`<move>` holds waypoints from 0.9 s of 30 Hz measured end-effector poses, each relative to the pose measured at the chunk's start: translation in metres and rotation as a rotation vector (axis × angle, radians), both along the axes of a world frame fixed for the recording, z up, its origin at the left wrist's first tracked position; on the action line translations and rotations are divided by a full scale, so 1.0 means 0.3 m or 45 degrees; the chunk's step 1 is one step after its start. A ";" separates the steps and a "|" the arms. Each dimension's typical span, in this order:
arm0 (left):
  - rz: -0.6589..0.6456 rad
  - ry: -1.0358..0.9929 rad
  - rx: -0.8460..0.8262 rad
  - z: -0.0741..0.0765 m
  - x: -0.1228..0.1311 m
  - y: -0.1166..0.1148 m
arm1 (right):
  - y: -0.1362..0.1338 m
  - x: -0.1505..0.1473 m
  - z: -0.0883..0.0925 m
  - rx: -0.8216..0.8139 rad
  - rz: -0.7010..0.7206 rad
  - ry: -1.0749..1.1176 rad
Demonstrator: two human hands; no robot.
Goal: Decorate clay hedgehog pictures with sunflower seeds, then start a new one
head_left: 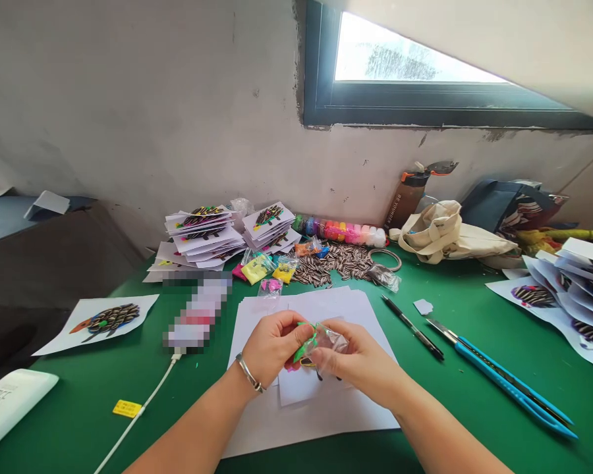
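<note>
My left hand [282,339], with a silver bracelet at the wrist, pinches a bright green lump of modelling clay [302,349]. My right hand [358,355] is closed on a small clear plastic bag [332,339], which touches the clay. Both hands are close together over a small white card [296,388]. Dark, yellow and pink bits of the card's picture show below the fingers; the rest is hidden. Under the card lies a stack of larger white paper [261,431].
Behind the paper are coloured clay packets [257,268], sunflower seeds [353,262] and stacked picture cards [210,243]. A black pen [412,327] and a blue-handled tool [504,378] lie right. A finished-looking seed picture [99,322], white cable [148,401] and power bank [17,405] are left.
</note>
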State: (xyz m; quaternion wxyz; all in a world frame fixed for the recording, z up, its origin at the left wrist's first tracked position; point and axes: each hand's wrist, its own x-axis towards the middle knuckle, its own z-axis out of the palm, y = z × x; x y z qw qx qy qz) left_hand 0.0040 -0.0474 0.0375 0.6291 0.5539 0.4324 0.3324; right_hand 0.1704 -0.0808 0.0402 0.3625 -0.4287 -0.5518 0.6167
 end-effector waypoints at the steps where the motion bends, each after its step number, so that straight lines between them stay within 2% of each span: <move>1: 0.007 0.019 -0.003 0.003 -0.001 0.003 | 0.000 -0.003 -0.003 -0.017 -0.024 0.021; 6: 0.064 0.081 0.074 0.006 -0.006 0.007 | 0.008 -0.009 -0.017 0.037 -0.045 0.116; 13: 0.021 0.055 0.089 0.009 -0.007 -0.006 | 0.015 0.021 -0.013 0.126 -0.014 -0.025; 20: 0.022 0.058 0.073 0.035 -0.008 -0.007 | 0.014 0.027 -0.008 0.040 0.025 0.019; 24: 0.008 0.105 0.082 0.024 -0.010 -0.005 | 0.010 0.016 -0.003 0.026 -0.014 0.070; 27: -0.029 0.000 0.074 0.006 -0.009 -0.002 | 0.008 0.008 0.001 0.087 -0.065 0.062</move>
